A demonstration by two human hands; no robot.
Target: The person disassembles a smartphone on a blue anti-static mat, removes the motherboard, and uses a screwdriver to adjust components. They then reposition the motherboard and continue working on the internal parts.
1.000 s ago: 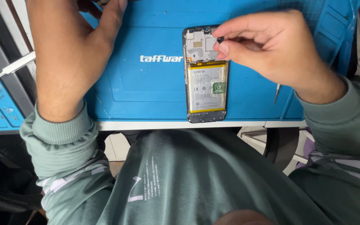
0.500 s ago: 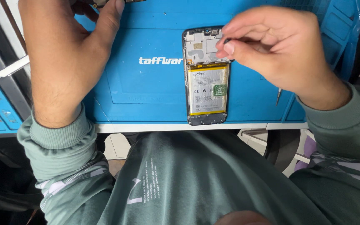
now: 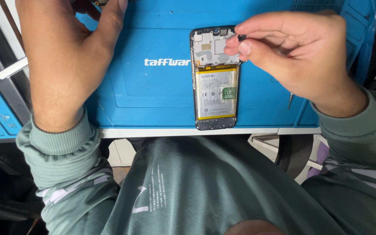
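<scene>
Your right hand (image 3: 292, 56) pinches a tiny black part (image 3: 242, 38) w/ its fingers above the opened black phone (image 3: 214, 78) near the blue mat's (image 3: 153, 95) front edge; left hand (image 3: 66, 56) fingers: can't tell.

A white logo mark (image 3: 166, 62) is printed on the blue work mat (image 3: 153, 95), just left of the opened phone (image 3: 214, 78) that lies lengthwise on it. The silver-white battery (image 3: 216, 93), edged in yellow tape, fills the phone's lower half and bears a pale rectangular label with small dark symbols, with a little square green sticker (image 3: 229, 92) at its right side. On the grey-green shirt (image 3: 188, 191) below the table edge sits a small white print (image 3: 155, 189), a slanted block of fine lines over an angular mark.
</scene>
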